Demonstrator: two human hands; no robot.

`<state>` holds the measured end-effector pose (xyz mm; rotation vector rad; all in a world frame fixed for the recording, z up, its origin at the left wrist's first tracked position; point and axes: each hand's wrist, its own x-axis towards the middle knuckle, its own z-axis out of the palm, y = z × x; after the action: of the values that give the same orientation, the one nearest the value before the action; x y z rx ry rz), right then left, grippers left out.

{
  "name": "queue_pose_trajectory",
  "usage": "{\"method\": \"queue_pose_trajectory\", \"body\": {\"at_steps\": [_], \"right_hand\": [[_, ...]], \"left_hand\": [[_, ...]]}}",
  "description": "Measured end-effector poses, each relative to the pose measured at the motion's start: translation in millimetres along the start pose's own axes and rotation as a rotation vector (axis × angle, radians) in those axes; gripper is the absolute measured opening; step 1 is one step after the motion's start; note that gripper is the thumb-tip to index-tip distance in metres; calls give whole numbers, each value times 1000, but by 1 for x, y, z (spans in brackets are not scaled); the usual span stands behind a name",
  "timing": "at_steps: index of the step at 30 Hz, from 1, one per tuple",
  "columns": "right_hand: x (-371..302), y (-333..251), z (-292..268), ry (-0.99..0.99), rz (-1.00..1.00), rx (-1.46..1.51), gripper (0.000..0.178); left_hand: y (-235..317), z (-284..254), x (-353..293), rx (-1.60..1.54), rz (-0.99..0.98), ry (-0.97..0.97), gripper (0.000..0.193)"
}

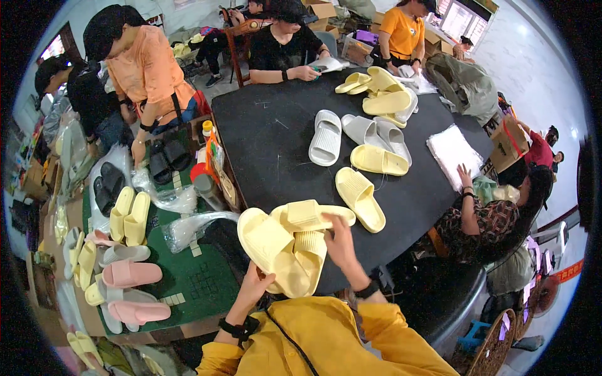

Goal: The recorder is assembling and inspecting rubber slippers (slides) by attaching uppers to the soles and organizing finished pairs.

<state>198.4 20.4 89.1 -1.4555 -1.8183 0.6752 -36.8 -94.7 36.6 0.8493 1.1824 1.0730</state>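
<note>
Close in front of me are several pale yellow slide slippers [266,235], bunched together at the near edge of the black table. My left hand [256,283] grips one of them from below, thumb against its side. Fingers of my right hand [339,243] close on the end of another yellow slipper [302,215] that lies crosswise on top. Between the hands, a further yellow slipper [309,249] shows its ribbed strap. Just beyond, a loose yellow slipper [360,199] rests on the black table [263,144].
Grey slippers [325,138] and more yellow ones lie farther back. At right, a co-worker's hand touches a white stack of bags [453,156]. On the left, a green table [207,285] bears pink slippers [132,274], black slippers [169,160] and clear plastic bags [195,230]. Other people work around both tables.
</note>
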Motion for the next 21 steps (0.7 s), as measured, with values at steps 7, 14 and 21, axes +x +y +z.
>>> {"method": "queue_pose_trajectory", "body": {"at_steps": [7,14,21], "right_hand": [[23,103,3,-90,-263,-641,60],[11,63,-45,30,-182,-531,24],[18,10,-70,90,-104,-280,25]], "left_hand": [[27,4,-12,26,-36,38,61],[41,-3,-9,-39,-25,96,58],[47,4,17,-133,-110,66,59]]}}
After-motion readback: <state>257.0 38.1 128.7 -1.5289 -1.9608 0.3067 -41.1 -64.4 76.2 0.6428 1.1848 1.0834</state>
